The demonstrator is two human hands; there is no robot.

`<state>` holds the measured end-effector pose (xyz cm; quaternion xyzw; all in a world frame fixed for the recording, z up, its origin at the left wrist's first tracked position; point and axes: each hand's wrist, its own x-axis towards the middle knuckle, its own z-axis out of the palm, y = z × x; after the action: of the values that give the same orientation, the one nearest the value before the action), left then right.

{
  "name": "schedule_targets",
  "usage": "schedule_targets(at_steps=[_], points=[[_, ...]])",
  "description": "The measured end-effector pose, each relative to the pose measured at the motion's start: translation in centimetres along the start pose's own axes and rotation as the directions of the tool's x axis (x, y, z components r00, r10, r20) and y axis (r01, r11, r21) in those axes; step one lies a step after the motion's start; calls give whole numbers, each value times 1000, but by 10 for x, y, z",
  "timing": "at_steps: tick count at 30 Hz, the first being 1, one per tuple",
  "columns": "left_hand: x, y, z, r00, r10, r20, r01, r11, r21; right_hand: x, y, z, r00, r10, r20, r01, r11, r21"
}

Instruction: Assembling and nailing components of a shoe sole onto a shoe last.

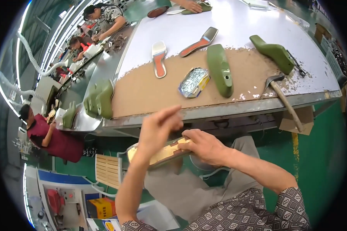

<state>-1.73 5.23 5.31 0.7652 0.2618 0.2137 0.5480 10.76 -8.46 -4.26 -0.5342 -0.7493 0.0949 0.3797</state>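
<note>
My right hand [206,146] grips a shoe-shaped piece [164,154] held sole side up over my lap. Its underside is pale yellow with brown patches along one edge, and its rim is grey. Above its left part is my left hand [160,127], smeared by motion at the fingers; whether they pinch anything is not visible. On the table beyond lies a small lined tray [194,82] full of silvery bits, too small to name. A green shoe last [220,71] lies beside it. Farther right rests a hammer [285,104], its wooden handle jutting over the table edge.
The worktable [138,100] has a brown, worn front part. Two red-and-grey insoles [159,61] and another green last [273,54] lie on it. More lasts [100,101] stand at left. Another person's hand [192,5] is at the far edge. A slatted chair [108,169] stands at left.
</note>
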Motion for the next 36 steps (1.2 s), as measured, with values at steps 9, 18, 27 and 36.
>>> schedule_targets(at_steps=[9,18,27,36], points=[[-63,-22,20,974,-110,-197,94,992,-88,-15,-16,-60,985,164,-53,-169,982,-89],[-51,-5,24,989,-65,-137,117,900,419,-170,62,-189,722,533,-441,-656,323,-683],[-54,-18,28,993,81,-90,-18,832,555,-135,-2,-157,622,651,-435,-669,731,138],[-57,-21,21,986,136,-95,-70,858,508,-42,-85,-140,940,308,-146,-263,929,262]])
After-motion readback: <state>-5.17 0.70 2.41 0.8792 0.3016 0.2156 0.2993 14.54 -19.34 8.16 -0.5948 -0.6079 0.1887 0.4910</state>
